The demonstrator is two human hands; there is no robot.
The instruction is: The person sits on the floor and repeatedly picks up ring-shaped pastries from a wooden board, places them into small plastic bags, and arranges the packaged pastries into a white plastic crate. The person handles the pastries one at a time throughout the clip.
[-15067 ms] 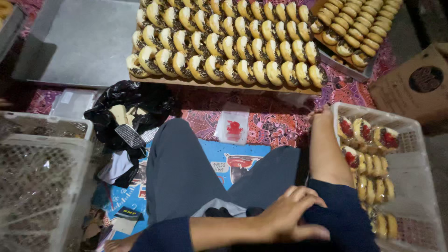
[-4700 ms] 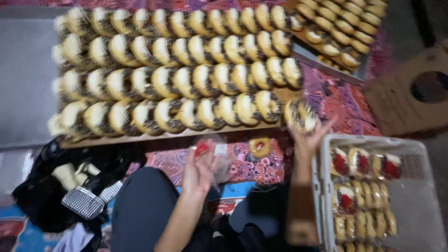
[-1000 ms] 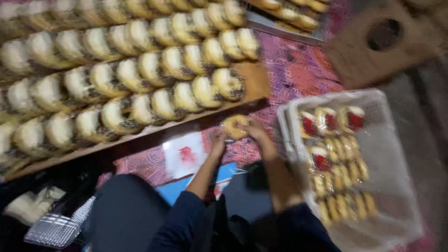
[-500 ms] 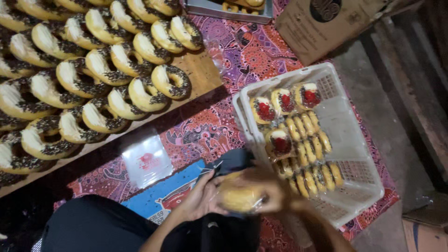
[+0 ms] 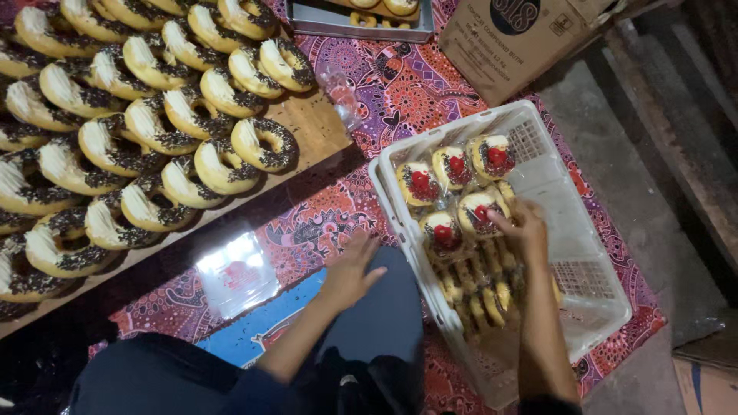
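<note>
- Head view, the only one we have. We look straight down at our lap and a patterned red-purple cloth (image 5: pixel 400 100) spread on the floor.
- Our right hand (image 5: pixel 525 230) is inside the white slotted plastic crate (image 5: pixel 592 307), fingers curled down onto a clear-wrapped round pastry with a red centre (image 5: pixel 478 215). It looks like a pinch on the wrapper, but we cannot tell whether it grips or just rests there.
- That pastry sits in the top layer, touching three more of its kind toward the crate's far end and one on its near left. Below them a row of wrapped pastries stands on edge, running along the crate's long axis toward us.
- Our left hand (image 5: pixel 350 269) is released, fingers spread, holding nothing, hovering over the cloth just left of the crate's near wall.
- Key relation: the crate lies to our right; right hand is on the pastry, left hand is apart from it, outside the wall.
- Left of us: a wooden board (image 5: pixel 315 127) loaded with rows of chocolate-sprinkled ring doughnuts (image 5: pixel 265 142). A small clear plastic packet (image 5: pixel 234 273) lies on the cloth near the left hand.
- Far side: a brown cardboard box (image 5: pixel 523 38) and a metal tray (image 5: pixel 361 23).
</note>
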